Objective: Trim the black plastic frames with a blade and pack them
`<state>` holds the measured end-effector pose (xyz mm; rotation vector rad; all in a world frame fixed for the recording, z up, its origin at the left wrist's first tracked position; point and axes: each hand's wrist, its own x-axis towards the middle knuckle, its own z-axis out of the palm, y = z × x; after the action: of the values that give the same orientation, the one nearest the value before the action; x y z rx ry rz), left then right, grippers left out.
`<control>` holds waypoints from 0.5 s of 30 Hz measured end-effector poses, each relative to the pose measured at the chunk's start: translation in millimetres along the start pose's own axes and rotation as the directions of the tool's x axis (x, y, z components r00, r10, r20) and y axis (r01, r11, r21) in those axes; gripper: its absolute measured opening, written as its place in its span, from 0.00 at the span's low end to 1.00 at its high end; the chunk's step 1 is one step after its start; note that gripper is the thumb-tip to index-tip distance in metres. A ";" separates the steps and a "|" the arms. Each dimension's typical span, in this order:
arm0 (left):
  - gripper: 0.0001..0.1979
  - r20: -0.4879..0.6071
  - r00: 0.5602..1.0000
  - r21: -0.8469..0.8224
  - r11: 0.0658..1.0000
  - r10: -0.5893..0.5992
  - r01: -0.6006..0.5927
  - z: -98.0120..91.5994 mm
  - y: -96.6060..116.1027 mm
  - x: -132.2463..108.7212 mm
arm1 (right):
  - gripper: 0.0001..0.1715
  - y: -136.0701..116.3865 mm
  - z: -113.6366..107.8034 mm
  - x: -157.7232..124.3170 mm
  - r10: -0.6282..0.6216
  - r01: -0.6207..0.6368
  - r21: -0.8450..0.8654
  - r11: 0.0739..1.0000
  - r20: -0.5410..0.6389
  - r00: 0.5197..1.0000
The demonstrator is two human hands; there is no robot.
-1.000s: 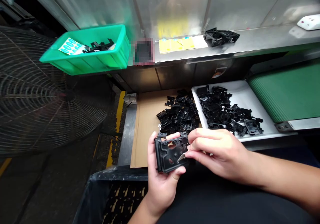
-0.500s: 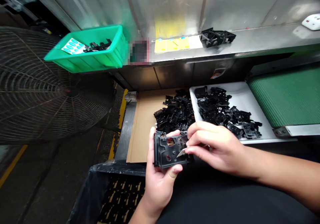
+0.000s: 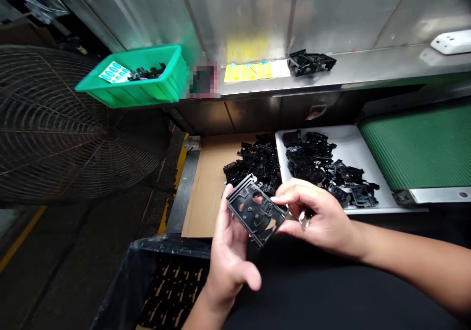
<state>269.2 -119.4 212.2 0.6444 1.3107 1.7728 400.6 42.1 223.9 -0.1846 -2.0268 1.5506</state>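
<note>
A flat black plastic housing part (image 3: 253,212) with round holes is tilted between my two hands. My right hand (image 3: 318,219) pinches its right corner between thumb and fingers. A small shiny metal tool (image 3: 304,219), its kind unclear, is tucked in that same hand. My left hand (image 3: 231,256) is open behind the housing's left edge, thumb spread away, fingers against or close to the part. Beyond the hands, a pile of black plastic parts (image 3: 253,160) lies on a cardboard sheet (image 3: 208,182). More such parts fill much of a white tray (image 3: 380,192).
A green conveyor belt (image 3: 423,143) runs at the right. On the steel ledge (image 3: 368,69) are a green bin (image 3: 136,89), yellow labels (image 3: 248,70) and a black assembly (image 3: 311,62). A large fan (image 3: 73,128) stands left; below is a dark-lined crate (image 3: 121,281) holding black parts.
The housing has turned and tilted. My left thumb has come off it, and my right hand has taken its corner. The metal tool has shifted from my fingertips back into the right hand.
</note>
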 end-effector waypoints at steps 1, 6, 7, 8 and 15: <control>0.67 -0.025 1.000 0.059 0.998 0.003 -0.002 1.3 1.1 -1.6 | 0.20 -0.4 0.2 -1.5 -0.031 0.031 -0.012 0.999 -0.006 0.999; 0.61 -0.068 0.997 0.190 0.982 0.029 -0.016 1.8 5.8 -11.2 | 0.22 -6.6 -7.4 -2.6 -0.174 0.171 0.049 0.984 0.072 0.982; 0.59 -0.043 0.998 0.175 0.984 0.039 -0.031 1.1 6.7 -12.9 | 0.21 -8.4 -9.6 -2.1 -0.165 0.156 0.098 0.983 0.090 0.982; 0.58 -0.019 0.999 0.161 0.986 0.049 -0.045 0.4 7.6 -14.4 | 0.20 -10.3 -11.8 -1.4 -0.135 0.119 0.149 0.982 0.099 0.986; 0.54 0.092 0.983 0.305 0.935 0.162 -0.182 1.5 13.1 -18.0 | 0.34 -19.9 -24.3 11.9 0.085 -0.148 0.223 0.963 0.271 0.959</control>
<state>275.9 -135.4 226.2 1.0130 1.5447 1.6764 407.9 61.4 250.4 -0.0059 -2.0268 1.9700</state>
